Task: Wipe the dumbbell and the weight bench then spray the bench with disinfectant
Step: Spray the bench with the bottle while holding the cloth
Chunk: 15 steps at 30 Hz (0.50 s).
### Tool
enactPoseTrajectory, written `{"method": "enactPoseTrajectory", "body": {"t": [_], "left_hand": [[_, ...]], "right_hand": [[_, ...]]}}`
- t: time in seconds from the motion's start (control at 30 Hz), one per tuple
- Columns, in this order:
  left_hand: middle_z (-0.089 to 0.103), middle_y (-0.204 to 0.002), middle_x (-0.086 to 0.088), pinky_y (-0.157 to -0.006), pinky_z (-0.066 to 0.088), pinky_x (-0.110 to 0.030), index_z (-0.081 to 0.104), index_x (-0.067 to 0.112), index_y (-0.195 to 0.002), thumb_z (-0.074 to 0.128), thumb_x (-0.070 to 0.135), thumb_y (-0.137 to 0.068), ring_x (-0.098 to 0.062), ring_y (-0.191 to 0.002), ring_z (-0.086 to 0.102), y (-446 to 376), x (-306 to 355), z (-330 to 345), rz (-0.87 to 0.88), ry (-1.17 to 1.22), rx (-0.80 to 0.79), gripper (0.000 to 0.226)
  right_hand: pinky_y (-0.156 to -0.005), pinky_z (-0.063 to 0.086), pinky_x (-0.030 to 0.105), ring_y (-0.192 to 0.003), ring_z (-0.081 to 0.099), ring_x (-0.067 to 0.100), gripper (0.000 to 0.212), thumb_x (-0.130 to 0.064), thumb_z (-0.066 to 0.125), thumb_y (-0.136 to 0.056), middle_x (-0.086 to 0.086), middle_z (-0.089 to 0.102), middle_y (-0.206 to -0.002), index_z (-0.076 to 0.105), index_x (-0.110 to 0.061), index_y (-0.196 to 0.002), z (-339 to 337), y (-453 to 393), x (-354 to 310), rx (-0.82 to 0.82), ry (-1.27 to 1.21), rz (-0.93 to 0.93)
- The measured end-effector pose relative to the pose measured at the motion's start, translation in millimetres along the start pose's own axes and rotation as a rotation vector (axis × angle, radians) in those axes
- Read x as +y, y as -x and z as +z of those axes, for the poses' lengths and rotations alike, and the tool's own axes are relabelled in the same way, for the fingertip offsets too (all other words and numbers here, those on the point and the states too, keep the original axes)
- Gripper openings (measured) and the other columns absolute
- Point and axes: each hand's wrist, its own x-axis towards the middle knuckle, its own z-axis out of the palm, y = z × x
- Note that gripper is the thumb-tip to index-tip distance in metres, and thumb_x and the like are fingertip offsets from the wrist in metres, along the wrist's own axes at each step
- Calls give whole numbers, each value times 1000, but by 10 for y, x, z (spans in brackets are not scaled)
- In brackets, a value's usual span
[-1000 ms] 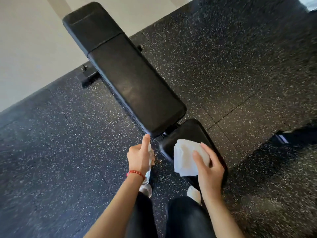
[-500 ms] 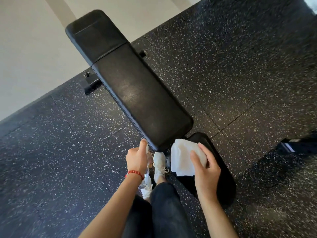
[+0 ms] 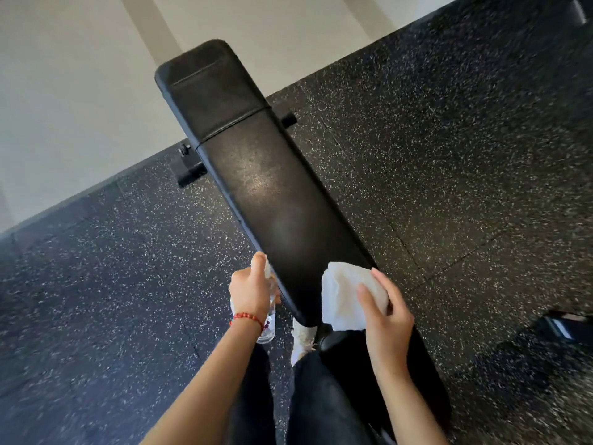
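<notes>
From the head camera we look down on the black weight bench, which stands on the speckled rubber floor and runs from the pale wall toward our legs. Our left hand grips a clear spray bottle just beside the left edge of the long pad, with one finger raised on top of the nozzle. Our right hand holds a folded white cloth with curled fingers at the near end of that pad. A red bead bracelet is on our left wrist, and a white shoe shows below the bench. We see no dumbbell here.
</notes>
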Motion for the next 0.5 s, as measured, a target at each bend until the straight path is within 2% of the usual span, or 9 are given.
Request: {"method": "enactPoseTrajectory", "body": {"t": [0.07, 0.13, 0.2, 0.3, 0.37, 0.43, 0.5], "left_hand": [[53, -48, -13, -49, 45, -31, 53, 0, -48, 48, 55, -76, -21, -40, 50, -119, 110, -45, 24, 20, 8, 62], [49, -52, -16, -41, 40, -23, 55, -12, -56, 49, 52, -86, -18, -37, 45, -262, 231, -90, 67, 47, 5, 71], [46, -54, -16, -34, 35, -20, 52, -17, -58, 49, 52, -86, -18, -36, 42, -397, 360, -142, 82, 81, -26, 74], [49, -50, -16, -39, 38, -25, 55, -13, -57, 50, 54, -78, -20, -35, 44, -663, 595, -255, 67, 97, -56, 71], [49, -43, -12, -45, 40, -27, 56, -7, -55, 50, 47, -81, -19, -34, 45, -898, 765, -361, 45, 110, -74, 60], [46, -33, 1, -39, 36, -18, 52, 1, -52, 50, 33, -90, -10, -29, 42, -1159, 942, -476, 67, 79, -61, 49], [39, -29, 6, -33, 31, -14, 44, 7, -48, 49, 27, -94, -2, -26, 36, -1396, 1120, -604, 108, 36, -39, 50]], "right_hand": [[-80, 37, 1, -99, 54, -14, 28, -12, 68, -81, -22, 61, -107, 64, -25, -106, 131, -74, -66, -6, 12, -4], [-81, 38, 1, -98, 54, -14, 28, -11, 68, -81, -21, 61, -106, 64, -23, -106, 301, -143, -132, -7, 16, -5], [-83, 39, 3, -102, 54, -11, 28, -12, 68, -80, -21, 61, -107, 65, -23, -106, 481, -194, -205, -4, 27, -6], [-85, 39, 4, -103, 55, -8, 28, -12, 68, -80, -20, 62, -108, 65, -24, -105, 830, -278, -348, 8, 25, -8], [-84, 39, 3, -103, 55, -8, 28, -12, 68, -81, -18, 63, -108, 65, -22, -106, 1123, -331, -456, 19, 28, -8], [-81, 39, 2, -102, 55, -9, 28, -11, 68, -81, -17, 63, -109, 65, -18, -108, 1416, -368, -576, 37, 20, -14], [-78, 38, 1, -100, 55, -11, 29, -10, 67, -81, -17, 62, -108, 65, -16, -109, 1702, -390, -697, 51, 8, -15]]}}
